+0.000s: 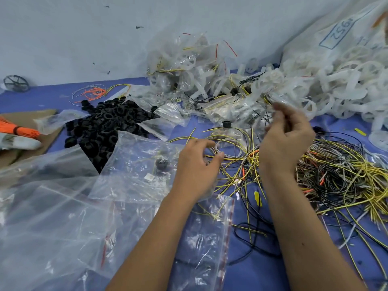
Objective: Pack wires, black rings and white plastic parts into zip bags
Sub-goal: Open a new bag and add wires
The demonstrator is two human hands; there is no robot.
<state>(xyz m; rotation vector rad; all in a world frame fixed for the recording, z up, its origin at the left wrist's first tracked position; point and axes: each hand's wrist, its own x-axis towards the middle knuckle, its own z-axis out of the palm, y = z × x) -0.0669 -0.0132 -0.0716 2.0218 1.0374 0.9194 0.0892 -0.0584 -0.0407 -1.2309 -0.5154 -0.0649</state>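
Here, wires [237, 158] between both hands [241, 152]

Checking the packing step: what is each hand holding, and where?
Left hand pinches thin pale wires at their loop. Right hand is blurred; its hold cannot be told.

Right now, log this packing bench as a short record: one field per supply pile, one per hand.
surface: blue table
black rings: heaped at left centre
white plastic parts: big pile, far right
loose wires: yellow and black tangle at right
empty zip bags: spread near left
filled bags: stacked by the wall
left hand: fingers curled at thin wires
right hand: raised, blurred, grip unclear
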